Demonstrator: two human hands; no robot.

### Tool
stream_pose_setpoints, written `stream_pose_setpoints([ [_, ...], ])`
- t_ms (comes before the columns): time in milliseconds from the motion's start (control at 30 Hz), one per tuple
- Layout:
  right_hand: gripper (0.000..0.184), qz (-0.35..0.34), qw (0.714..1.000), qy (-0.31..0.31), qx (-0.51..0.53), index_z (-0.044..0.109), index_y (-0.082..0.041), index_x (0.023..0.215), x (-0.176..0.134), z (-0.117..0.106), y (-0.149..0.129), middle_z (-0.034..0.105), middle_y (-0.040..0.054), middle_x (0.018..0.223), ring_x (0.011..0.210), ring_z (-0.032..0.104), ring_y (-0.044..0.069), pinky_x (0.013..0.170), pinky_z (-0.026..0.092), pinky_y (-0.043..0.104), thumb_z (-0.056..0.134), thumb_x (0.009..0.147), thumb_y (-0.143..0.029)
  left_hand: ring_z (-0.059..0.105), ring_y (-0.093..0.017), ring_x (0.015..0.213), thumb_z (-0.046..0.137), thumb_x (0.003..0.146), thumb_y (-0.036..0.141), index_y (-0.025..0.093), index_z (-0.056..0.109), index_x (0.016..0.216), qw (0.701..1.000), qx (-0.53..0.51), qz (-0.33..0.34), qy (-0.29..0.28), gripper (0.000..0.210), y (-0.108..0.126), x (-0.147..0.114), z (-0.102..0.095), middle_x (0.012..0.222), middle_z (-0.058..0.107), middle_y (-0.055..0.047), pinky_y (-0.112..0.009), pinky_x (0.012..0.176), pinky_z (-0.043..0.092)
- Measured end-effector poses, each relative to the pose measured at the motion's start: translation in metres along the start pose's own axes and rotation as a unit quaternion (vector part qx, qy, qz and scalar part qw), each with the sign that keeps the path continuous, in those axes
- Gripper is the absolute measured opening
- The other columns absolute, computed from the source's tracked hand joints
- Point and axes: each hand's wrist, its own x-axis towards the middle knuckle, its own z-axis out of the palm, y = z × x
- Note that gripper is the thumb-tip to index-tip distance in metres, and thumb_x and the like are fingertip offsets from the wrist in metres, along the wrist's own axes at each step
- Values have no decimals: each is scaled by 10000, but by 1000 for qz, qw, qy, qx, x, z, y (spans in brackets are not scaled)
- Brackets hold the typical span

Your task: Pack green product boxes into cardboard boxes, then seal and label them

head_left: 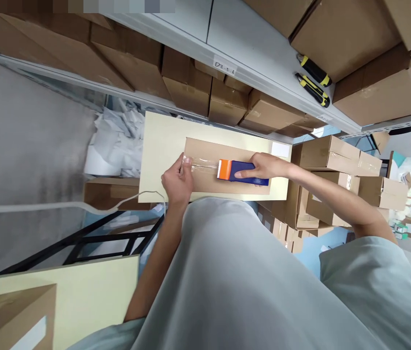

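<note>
A long cardboard box (205, 183) lies on a pale yellow tabletop (160, 146) in front of me. My left hand (178, 182) grips its left end, thumb pressed on clear packing tape (204, 162) that runs along the middle seam. In my right hand (265, 166) is a tape dispenser (240, 172), dark blue with an orange toothed head. The dispenser sits over the box top, head pointing left, close to the tape. My fingers hide part of its far side and grip.
Above the table a grey shelf (252, 43) holds cardboard boxes and two black-and-yellow utility knives (313, 90). Stacked boxes (336, 160) stand to the right. Crumpled white wrapping (116, 138) lies at left, and a white cable (99, 210) crosses the table's left corner.
</note>
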Motion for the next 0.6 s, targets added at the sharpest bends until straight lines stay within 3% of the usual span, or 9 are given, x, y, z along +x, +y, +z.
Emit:
stream_pose_setpoints([
  [100, 759, 3, 1000, -8, 20, 635, -200, 667, -24, -9, 30, 604, 10, 600, 580, 521, 145, 622, 383, 302, 721, 831, -936, 745, -250, 937, 520, 1089, 494, 134, 833, 1186, 999, 7, 29, 13, 487, 4, 1, 0, 956, 808, -82, -343, 911, 577],
  [233, 785, 25, 999, -23, 27, 606, -203, 635, -57, -17, 80, 576, 6, 582, 549, 472, 132, 591, 349, 310, 712, 810, -961, 532, -142, 749, 525, 1078, 377, 130, 740, 893, 998, 7, 59, 14, 376, 11, 3, -1, 720, 570, 22, -260, 756, 455],
  [400, 795, 35, 998, -30, 51, 636, -197, 664, -83, -16, 146, 558, 0, 590, 566, 470, 134, 586, 309, 312, 709, 804, -976, 390, -117, 716, 528, 1033, 225, 189, 488, 710, 997, 33, 61, 16, 328, 21, 6, 3, 667, 365, 52, -239, 684, 340],
  [533, 806, 40, 996, -19, 73, 639, -196, 666, -95, -11, 192, 570, 2, 601, 582, 487, 141, 589, 301, 313, 699, 799, -989, 345, -118, 699, 518, 1006, 177, 193, 446, 695, 995, 69, 61, 26, 320, 21, 9, 8, 655, 329, 51, -239, 654, 270],
  [600, 806, 34, 995, -23, 86, 659, -191, 688, -94, -9, 208, 609, 12, 623, 591, 513, 148, 592, 314, 313, 692, 803, -989, 331, -119, 686, 521, 985, 178, 195, 437, 673, 995, 84, 26, 40, 323, 19, 10, 10, 650, 320, 49, -242, 644, 254],
])
